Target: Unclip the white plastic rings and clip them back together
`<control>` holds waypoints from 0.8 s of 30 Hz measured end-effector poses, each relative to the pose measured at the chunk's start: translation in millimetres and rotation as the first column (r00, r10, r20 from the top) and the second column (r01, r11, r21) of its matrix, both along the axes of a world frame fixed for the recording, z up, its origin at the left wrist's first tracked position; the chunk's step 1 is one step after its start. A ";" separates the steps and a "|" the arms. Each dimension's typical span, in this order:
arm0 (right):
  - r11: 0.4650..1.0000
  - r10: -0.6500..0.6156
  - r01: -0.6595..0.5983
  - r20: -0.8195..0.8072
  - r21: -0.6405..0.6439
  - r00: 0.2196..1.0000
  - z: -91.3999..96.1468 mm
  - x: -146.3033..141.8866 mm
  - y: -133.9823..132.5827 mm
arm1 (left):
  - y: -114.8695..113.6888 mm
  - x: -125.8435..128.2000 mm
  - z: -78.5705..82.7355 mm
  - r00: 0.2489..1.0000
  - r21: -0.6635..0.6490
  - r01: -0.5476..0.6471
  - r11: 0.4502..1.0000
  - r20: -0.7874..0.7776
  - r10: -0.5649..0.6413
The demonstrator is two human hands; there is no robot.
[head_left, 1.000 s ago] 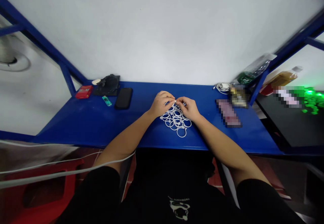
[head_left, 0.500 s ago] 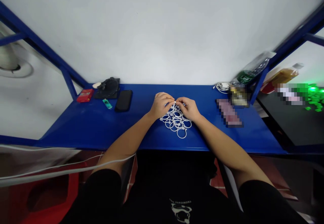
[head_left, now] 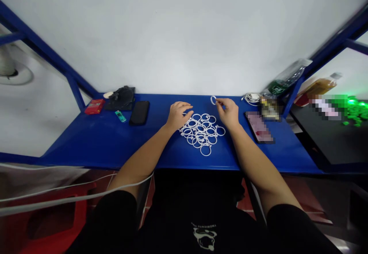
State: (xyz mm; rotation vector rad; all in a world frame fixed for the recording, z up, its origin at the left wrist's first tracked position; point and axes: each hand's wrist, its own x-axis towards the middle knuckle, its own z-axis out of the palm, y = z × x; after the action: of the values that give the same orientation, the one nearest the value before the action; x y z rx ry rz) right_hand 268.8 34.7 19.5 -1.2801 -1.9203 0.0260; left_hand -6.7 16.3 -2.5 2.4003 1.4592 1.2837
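Several white plastic rings [head_left: 201, 131] lie in a loose pile at the middle of the blue table [head_left: 94, 141]. My right hand [head_left: 228, 112] is lifted just right of the pile and pinches one white ring [head_left: 213, 100] at its fingertips, held above the table near the back wall. My left hand [head_left: 178, 115] rests at the pile's left edge, its fingers stretched out over the nearest rings and holding nothing.
At the back left lie a black phone [head_left: 139, 112], a teal lighter [head_left: 120, 116], a red box [head_left: 94, 105] and a black bundle [head_left: 122, 96]. On the right are a second phone [head_left: 259, 127], a coiled white cable [head_left: 252, 98] and bottles [head_left: 287, 78].
My hands, pinched together over the pile before, have parted. The right hand has moved up and right with one ring; the left has opened beside the pile, which now lies uncovered.
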 end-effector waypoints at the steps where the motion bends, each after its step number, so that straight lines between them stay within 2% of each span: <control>1: 1.000 -0.026 0.026 0.050 -0.002 0.998 -2.0 4.7 5.2 | 4.4 -3.2 -3.2 1.000 -0.038 -0.020 0.999 0.011 0.020; 3: 0.998 -0.042 0.048 0.151 -0.038 0.988 -7.8 8.9 12.5 | 11.8 -8.3 -8.6 0.999 -0.111 -0.038 0.993 0.018 0.041; 6: 0.990 0.024 0.011 0.247 -0.142 0.969 -16.2 6.1 15.8 | 16.9 -10.9 -13.0 1.000 -0.170 -0.027 0.985 0.009 0.029; 8: 0.983 0.061 -0.015 0.248 -0.182 0.967 -17.9 3.8 15.3 | 16.5 -9.7 -13.8 1.000 -0.181 -0.021 0.983 -0.006 0.020; 11: 0.981 0.020 0.023 0.218 -0.193 0.976 -14.7 5.1 14.0 | 13.7 -6.9 -13.4 1.000 -0.184 0.005 0.983 -0.024 -0.010; 13: 0.974 -0.034 0.081 0.219 -0.209 0.975 -11.8 7.3 13.5 | 12.0 -5.6 -13.1 0.998 -0.190 0.052 0.980 -0.032 -0.059; 16: 0.966 -0.061 0.124 0.264 -0.226 0.963 -11.0 7.4 12.5 | 9.7 -4.6 -12.6 0.978 -0.203 0.182 0.962 -0.060 -0.198; 19: 0.977 0.009 0.051 0.276 -0.208 0.961 -12.4 2.8 10.3 | 6.2 -3.2 -12.1 0.938 -0.223 0.300 0.927 -0.105 -0.329; 22: 0.982 0.114 -0.082 0.191 -0.169 0.975 -10.3 -2.6 5.9 | 3.0 -1.5 -11.0 0.915 -0.246 0.338 0.908 -0.139 -0.379; 24: 0.980 0.147 -0.123 0.159 -0.157 0.976 -6.8 -5.1 2.4 | 2.1 -0.9 -10.1 0.910 -0.249 0.347 0.904 -0.145 -0.389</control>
State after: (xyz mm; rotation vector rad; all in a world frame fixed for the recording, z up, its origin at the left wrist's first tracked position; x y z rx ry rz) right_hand 263.7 37.1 12.7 -1.2788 -2.1846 0.1335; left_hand -7.5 18.3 -12.6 2.5391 1.0361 0.7843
